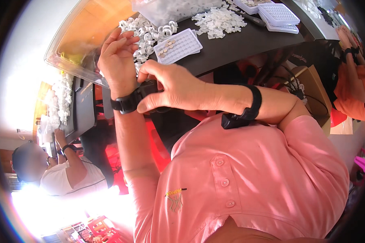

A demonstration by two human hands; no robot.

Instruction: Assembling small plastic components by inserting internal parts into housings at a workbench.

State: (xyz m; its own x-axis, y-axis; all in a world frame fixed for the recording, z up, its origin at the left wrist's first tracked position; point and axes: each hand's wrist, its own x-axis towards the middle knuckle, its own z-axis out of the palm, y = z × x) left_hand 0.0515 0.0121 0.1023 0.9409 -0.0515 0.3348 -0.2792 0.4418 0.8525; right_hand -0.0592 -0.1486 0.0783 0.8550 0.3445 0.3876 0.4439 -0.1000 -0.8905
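My left hand (118, 56) is raised, palm partly turned up, its fingers apart and loosely curled with nothing in them. A black strap (125, 104) with a small dark box-like device (148, 88) goes around my left wrist. My right hand (172, 86) reaches across from the right and takes hold of that device between thumb and fingers; part of it is hidden behind the hand. Another black strapped device (236, 120) sits on my right forearm. Beyond my hands lie a white tray (178, 48) with several small round pieces in it and a heap of white plastic parts (146, 38).
On the dark table (247, 44) are a pile of flat white pieces (218, 22), stacked white trays (279, 17) and a clear bin (162, 10). An open cardboard box (312, 93) stands at right. One person (75, 172) works at left, another (351, 89) at far right.
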